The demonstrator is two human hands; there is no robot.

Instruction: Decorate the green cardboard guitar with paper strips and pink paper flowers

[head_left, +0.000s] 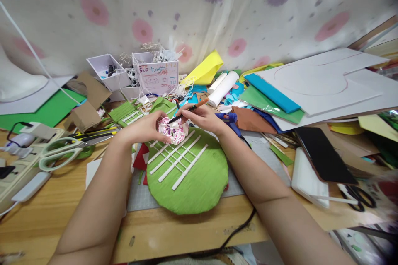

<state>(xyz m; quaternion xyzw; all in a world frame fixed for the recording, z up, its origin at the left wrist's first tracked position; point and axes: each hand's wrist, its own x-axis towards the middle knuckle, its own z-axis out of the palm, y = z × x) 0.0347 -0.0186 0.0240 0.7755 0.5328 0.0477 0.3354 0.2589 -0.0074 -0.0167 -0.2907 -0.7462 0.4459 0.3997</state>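
My left hand (158, 126) is closed around the left edge of a crumpled white paper piece (174, 130) with pink and purple marks. In my right hand (200, 116) is a marker pen (189, 110), dark toward its tip and orange-brown toward its back end. The pen's tip rests on or just above the marked paper; which one I cannot tell. Both hands are over the far part of a round green paper-covered disc (199, 174), on which white strips (175, 162) form a lattice. A grey cutting mat (141, 198) lies under the disc.
Scissors (60, 153) and a power strip (21, 182) lie at the left. A blue glue gun (228, 119) is just right of the hands. White boxes (157, 76), paper rolls (223, 89) and boards (314, 78) fill the back. A black phone (325, 153) lies at the right.
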